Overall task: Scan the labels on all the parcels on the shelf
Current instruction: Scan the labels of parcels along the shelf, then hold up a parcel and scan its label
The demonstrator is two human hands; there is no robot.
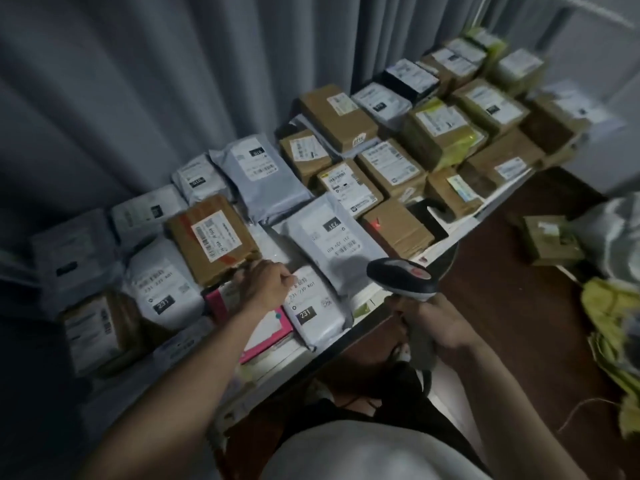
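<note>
Several labelled parcels cover the white shelf (446, 247): grey poly bags at the left and middle, brown cardboard boxes toward the right. My left hand (265, 287) has its fingers curled over the near edge of a taped brown box (213, 239), above a pink-and-white parcel (266, 329). My right hand (427, 323) grips the handle of a black barcode scanner (403, 277), which points over the shelf. A red scan dot (375, 224) lies on a plain brown box (396, 228). A grey bag marked 231 (332, 242) lies between my hands.
Grey curtains (138, 81) hang behind the shelf. To the right, on the brown floor (502, 306), sit a small cardboard box (550, 240), a grey bag (616, 233) and yellow-green packaging (613, 313). A black phone-like item (431, 216) lies near the shelf's front edge.
</note>
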